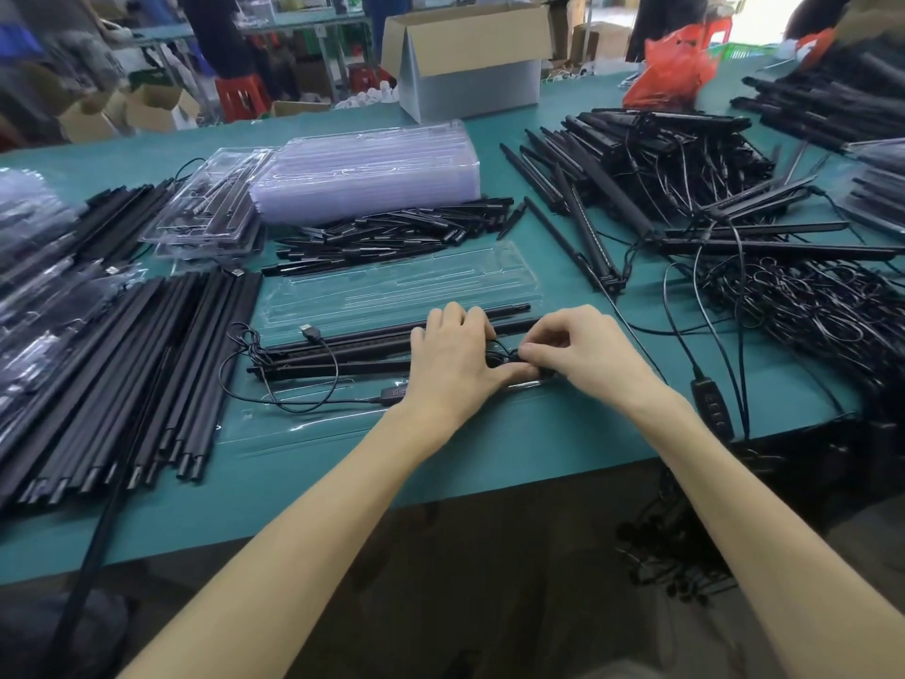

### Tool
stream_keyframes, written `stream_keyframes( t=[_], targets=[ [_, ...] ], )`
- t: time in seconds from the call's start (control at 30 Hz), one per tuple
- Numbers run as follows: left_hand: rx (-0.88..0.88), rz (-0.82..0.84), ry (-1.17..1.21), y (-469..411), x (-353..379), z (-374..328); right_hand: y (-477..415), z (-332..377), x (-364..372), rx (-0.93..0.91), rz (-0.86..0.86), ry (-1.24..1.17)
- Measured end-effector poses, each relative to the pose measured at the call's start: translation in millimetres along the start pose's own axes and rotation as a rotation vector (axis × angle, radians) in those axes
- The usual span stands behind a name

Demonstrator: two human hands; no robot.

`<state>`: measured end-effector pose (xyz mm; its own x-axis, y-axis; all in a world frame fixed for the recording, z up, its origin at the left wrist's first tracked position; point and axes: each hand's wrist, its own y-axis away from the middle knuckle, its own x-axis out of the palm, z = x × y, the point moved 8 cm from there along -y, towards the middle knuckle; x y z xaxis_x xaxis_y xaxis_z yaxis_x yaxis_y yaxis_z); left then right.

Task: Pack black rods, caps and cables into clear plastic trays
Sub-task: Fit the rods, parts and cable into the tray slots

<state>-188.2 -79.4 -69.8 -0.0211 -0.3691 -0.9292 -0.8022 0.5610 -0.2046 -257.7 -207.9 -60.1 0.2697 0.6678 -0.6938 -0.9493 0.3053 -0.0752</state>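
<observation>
Working at the near edge of the green table (489,463), the person has both hands busy. The left hand (450,355) curls its fingers over the black rods (343,352), and the right hand (583,350) pinches the thin cable (504,356) at their end.

The rods lie side by side in the open clear tray (294,433), and the USB plug (309,331) rests on them. The rods seem stiff and light, so a grip near the middle should carry them well. The cable is soft and probably springs open, so it is better to pinch it at the coil. The tray looks thin and easy to bend, so its rim is the safer place to hold.

The table cover appears smooth. On the left lies a pile of loose rods (147,365). Behind the tray is a heap of caps (392,232), then a stack of empty trays (367,169). On the right, a tangle of wired rods (661,159) is spread out. Farther away stand a cardboard box (465,56) and a red bag (676,66), with a blurred workshop behind them.
</observation>
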Motion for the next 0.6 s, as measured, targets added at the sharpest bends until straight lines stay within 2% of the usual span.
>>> stream_keyframes(
  t=[0.1, 0.17, 0.23, 0.33, 0.6],
  targets=[
    [-0.044, 0.059, 0.215, 0, 0, 11, -1, 0, 0, 0.002, -0.022, 0.026],
    [-0.071, 0.090, 0.436, -1, -4, 19, 2, 3, 1, -0.031, -0.039, 0.052],
    [-0.097, 0.113, 0.561, -1, -9, 26, 7, 6, 3, -0.088, -0.057, 0.075],
    [-0.052, 0.131, 0.505, 0, -12, 26, 16, 9, 5, -0.195, -0.078, 0.125],
    [-0.057, 0.122, 0.559, 1, -13, 20, 20, 17, 10, -0.290, -0.083, 0.287]
  ],
)
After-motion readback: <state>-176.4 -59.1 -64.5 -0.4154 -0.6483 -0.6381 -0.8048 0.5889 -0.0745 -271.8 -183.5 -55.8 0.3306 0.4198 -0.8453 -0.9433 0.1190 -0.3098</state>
